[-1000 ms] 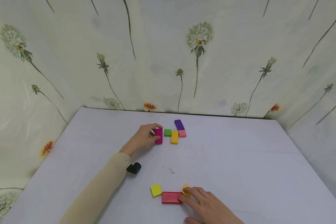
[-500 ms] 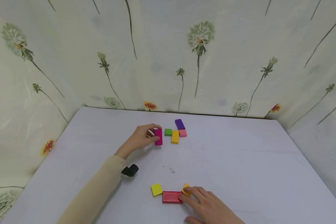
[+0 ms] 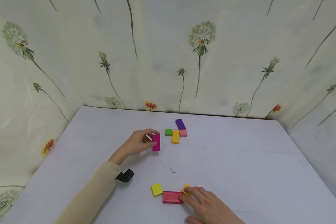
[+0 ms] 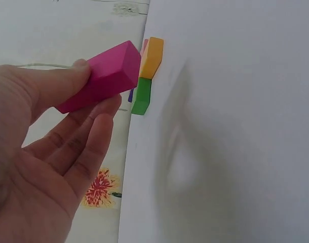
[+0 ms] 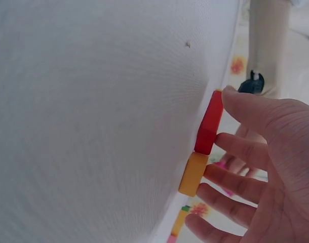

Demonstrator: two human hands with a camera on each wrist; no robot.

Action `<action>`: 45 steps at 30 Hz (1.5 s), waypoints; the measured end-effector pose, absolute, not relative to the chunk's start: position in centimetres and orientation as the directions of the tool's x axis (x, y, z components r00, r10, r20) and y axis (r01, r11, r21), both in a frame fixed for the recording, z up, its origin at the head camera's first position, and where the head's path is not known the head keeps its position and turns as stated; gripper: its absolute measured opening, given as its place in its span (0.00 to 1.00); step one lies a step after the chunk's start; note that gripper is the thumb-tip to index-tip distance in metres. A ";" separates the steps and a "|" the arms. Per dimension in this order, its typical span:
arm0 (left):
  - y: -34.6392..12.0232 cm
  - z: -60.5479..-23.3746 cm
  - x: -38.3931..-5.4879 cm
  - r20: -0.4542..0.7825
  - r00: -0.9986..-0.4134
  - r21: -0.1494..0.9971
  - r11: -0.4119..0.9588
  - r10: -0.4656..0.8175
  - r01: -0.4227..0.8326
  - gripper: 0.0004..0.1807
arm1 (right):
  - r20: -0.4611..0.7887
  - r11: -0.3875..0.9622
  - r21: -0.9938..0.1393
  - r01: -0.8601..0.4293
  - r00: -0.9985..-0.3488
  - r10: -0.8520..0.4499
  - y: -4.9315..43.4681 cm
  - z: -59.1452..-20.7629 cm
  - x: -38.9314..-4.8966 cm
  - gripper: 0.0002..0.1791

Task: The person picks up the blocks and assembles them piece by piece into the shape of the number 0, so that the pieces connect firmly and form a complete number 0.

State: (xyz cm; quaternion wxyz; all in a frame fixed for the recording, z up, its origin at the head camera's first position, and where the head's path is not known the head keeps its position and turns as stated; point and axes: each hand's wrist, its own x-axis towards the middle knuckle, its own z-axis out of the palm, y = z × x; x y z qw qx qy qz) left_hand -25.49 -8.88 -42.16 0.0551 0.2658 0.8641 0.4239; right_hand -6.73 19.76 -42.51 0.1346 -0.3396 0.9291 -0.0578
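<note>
My left hand [image 3: 135,142] pinches a magenta rectangular block [image 3: 156,147] between thumb and fingers. In the left wrist view the magenta block [image 4: 111,75] is held up off the table, with the hand's shadow on the white surface. Near the front, my right hand [image 3: 210,203] has relaxed, spread fingers. Its fingertips touch a red rectangular block [image 3: 171,197] and a small orange-yellow block [image 3: 185,186] that meets the red one's upper right corner. At the red block's upper left corner lies a yellow square block [image 3: 156,190].
Farther back lie a green block [image 3: 168,132], an orange block [image 3: 175,137], a pink block [image 3: 183,133] and a purple block [image 3: 180,124], clustered together. A flower-patterned cloth [image 3: 156,71] hangs behind the white table [image 3: 240,168]. A black wrist device [image 3: 125,176] sits at my left sleeve.
My left hand has lifted the magenta block away from beside the green one and carried it slightly left and toward me. The right hand stays on the red and orange-yellow blocks.
</note>
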 end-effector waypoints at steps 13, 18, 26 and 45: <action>-9.0 -41.8 -23.7 0.078 -0.824 0.783 0.477 0.561 0.399 0.22 | -0.205 0.765 -0.190 -0.615 -0.737 -0.644 19.8 -42.4 -6.7 0.36; -9.3 -41.9 -23.3 0.073 -0.817 0.796 0.460 0.572 0.393 0.22 | -0.216 0.770 -0.197 -0.607 -0.739 -0.638 19.7 -42.4 -6.7 0.36; -9.9 -42.4 -22.7 0.051 -0.818 0.825 0.437 0.573 0.357 0.22 | -0.224 0.773 -0.200 -0.602 -0.740 -0.635 19.7 -42.4 -6.6 0.37; -9.5 -44.6 -21.1 -0.027 -0.797 0.866 0.412 0.603 0.283 0.22 | -0.213 0.767 -0.212 -0.606 -0.737 -0.642 19.7 -42.5 -6.7 0.37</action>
